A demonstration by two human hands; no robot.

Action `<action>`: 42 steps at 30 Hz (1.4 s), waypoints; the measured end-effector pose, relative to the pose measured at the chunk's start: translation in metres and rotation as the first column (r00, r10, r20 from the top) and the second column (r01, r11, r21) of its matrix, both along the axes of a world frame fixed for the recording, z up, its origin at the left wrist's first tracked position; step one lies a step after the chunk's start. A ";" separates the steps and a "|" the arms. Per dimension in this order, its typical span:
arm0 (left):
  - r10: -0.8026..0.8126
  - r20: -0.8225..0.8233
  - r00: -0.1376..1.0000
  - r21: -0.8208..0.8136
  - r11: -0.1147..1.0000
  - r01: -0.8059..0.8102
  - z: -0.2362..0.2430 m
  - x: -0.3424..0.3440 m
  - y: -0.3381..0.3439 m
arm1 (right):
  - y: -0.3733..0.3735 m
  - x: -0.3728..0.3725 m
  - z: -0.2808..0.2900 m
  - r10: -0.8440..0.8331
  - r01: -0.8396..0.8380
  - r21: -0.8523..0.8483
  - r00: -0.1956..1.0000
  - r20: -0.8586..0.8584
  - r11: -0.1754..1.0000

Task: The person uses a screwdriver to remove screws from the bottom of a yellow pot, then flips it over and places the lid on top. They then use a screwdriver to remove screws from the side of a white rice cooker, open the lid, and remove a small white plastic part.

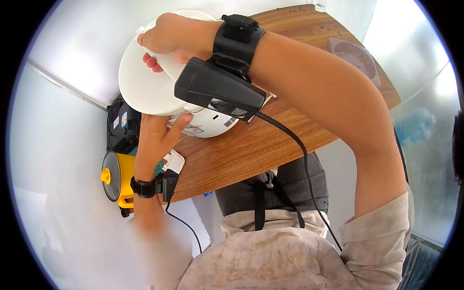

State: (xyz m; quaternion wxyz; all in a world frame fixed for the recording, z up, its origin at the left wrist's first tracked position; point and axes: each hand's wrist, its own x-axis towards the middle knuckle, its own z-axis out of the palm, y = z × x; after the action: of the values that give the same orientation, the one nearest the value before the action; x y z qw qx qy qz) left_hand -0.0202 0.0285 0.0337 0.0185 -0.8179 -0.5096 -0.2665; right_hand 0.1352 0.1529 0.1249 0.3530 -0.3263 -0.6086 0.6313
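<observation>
A white round appliance (pixel 212 124) with a wide disc-shaped white top (pixel 140 92) stands at the table's far left. My right hand (pixel 166 38) reaches across it from the right, its fingers closed round a white bar-like handle (pixel 169 65) over the disc. Part of that handle is hidden by my hand and the black box on my wrist. Below the disc's near edge, my left hand (pixel 157 133) holds the appliance's left side. Its thumb stretches out along the body, while the other fingertips are hidden under the disc.
Left of the wooden table (pixel 241 154) are a yellow pot (pixel 126 171) with a glass lid and a black device (pixel 122 125). A white plastic piece (pixel 174 162) lies by my left wrist. Farther right rest a clear plastic tray (pixel 355 58) and a small clear cup (pixel 320 6). Cables hang from both wrists.
</observation>
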 end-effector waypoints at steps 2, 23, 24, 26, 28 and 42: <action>-0.008 -0.021 1.000 0.013 1.000 0.008 0.001 0.000 0.000 | 0.000 0.000 0.000 -0.006 0.005 -0.010 1.000 -0.014 1.000; 0.071 0.072 0.995 -0.160 0.985 -0.059 0.004 0.004 -0.004 | -0.003 0.013 -0.002 0.082 -0.050 0.149 0.973 -0.216 0.988; 0.097 0.100 0.990 -0.197 0.977 -0.076 0.005 0.005 -0.005 | -0.003 0.011 -0.005 0.072 -0.037 0.144 0.968 -0.240 0.989; 0.152 0.151 0.977 -0.271 0.957 -0.107 0.007 0.011 -0.005 | -0.004 0.010 -0.005 0.055 -0.019 0.154 0.972 -0.228 0.988; 0.116 0.106 0.988 -0.184 0.978 -0.095 0.005 0.011 -0.006 | -0.008 0.011 -0.001 0.038 -0.009 0.188 0.987 -0.155 0.982; 0.109 0.142 0.984 -0.183 0.980 -0.082 0.001 0.006 -0.001 | -0.008 0.017 -0.003 0.112 -0.073 0.208 0.977 -0.181 0.975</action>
State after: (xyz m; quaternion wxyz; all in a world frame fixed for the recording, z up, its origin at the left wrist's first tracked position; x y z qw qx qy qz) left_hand -0.0141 0.0279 0.0352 -0.0800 -0.7683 -0.5700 -0.2802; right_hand 0.1517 0.1453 0.1217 0.4110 -0.1979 -0.6466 0.6114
